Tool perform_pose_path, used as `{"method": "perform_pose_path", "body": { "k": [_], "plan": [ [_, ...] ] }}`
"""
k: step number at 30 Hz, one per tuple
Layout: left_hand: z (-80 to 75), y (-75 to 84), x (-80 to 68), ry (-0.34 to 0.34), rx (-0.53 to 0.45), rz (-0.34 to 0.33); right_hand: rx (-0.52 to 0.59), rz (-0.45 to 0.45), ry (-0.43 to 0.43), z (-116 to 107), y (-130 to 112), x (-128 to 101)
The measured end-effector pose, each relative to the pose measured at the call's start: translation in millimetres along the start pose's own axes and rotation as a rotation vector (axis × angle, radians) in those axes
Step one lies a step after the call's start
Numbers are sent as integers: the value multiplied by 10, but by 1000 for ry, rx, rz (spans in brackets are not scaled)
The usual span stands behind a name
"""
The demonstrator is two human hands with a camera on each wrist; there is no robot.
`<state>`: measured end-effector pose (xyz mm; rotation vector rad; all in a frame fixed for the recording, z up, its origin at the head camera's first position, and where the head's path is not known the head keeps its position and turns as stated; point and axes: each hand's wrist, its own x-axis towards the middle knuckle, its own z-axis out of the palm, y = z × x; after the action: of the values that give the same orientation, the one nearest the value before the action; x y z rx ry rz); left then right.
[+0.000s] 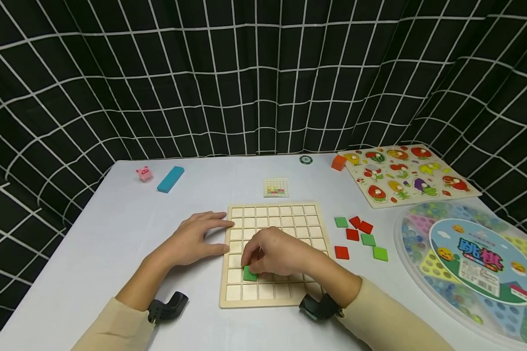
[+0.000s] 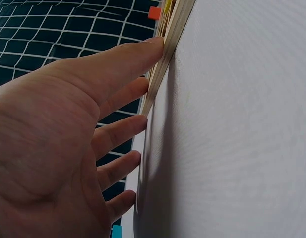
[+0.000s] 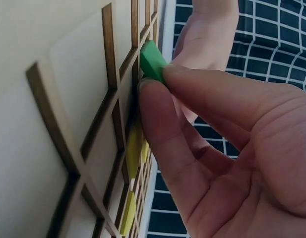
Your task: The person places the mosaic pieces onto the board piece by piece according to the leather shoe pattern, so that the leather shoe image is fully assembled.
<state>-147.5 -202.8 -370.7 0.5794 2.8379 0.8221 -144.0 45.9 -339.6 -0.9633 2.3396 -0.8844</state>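
A wooden grid board with raised dividers lies on the white table. My right hand pinches a green square tile between thumb and fingers, low over the board's lower left squares. In the right wrist view the green tile tilts against the dividers, and yellow tiles sit in squares farther along, which my right hand hides in the head view. My left hand rests at the board's left edge, fingers extended, its thumb touching the wooden side.
Loose red tiles and green tiles lie right of the board. Behind it is a small pattern card. A fruit puzzle and a round marble-game box take up the right side. A blue block and pink pig stand back left.
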Motion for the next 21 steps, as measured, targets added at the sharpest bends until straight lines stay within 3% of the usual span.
{"method": "perform_pose_path", "body": {
  "k": [12,21],
  "plan": [
    [10,-26,11,10,-2,15,-142,-68,-9,16,-47,-1],
    [22,-23,20,-1,0,-4,-35,-93,-21,-85,40,-85]
  ]
}}
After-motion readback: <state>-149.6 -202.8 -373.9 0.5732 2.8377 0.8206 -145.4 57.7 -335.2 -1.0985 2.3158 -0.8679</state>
